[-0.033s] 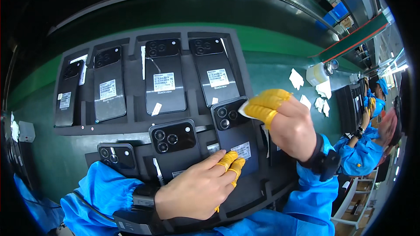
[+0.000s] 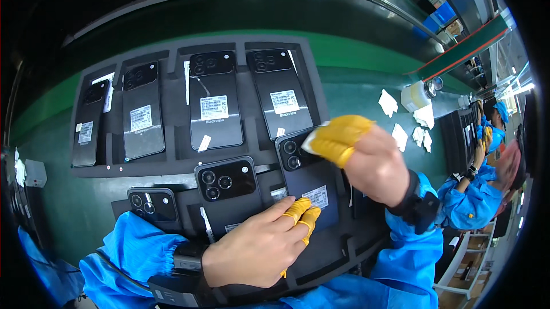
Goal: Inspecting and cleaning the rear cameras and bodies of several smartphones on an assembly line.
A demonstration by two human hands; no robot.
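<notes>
My right hand (image 2: 366, 157), in yellow finger cots, is closed around a small white wipe (image 2: 308, 143). The wipe touches the camera block of a dark blue phone (image 2: 312, 178), lying back up in the nearer tray. Across this phone's lower left rests my left hand (image 2: 263, 240), its cotted fingertips on the back beside a white label (image 2: 316, 196). My left fingers are bent a little and wrap round nothing. To the left lie another phone (image 2: 227, 178) and a third phone (image 2: 153, 209), partly covered by my left sleeve.
A black foam tray (image 2: 183, 166) beyond holds several labelled phones (image 2: 215, 103). Right of it, crumpled white wipes (image 2: 388, 104) lie by a bottle (image 2: 415, 97) on the green bench. A person (image 2: 472, 194) in blue works at the far right. A small pale box (image 2: 35, 172) stands at left.
My right hand has shifted slightly left with the wipe, across the phone's camera block. My left hand stays in place.
</notes>
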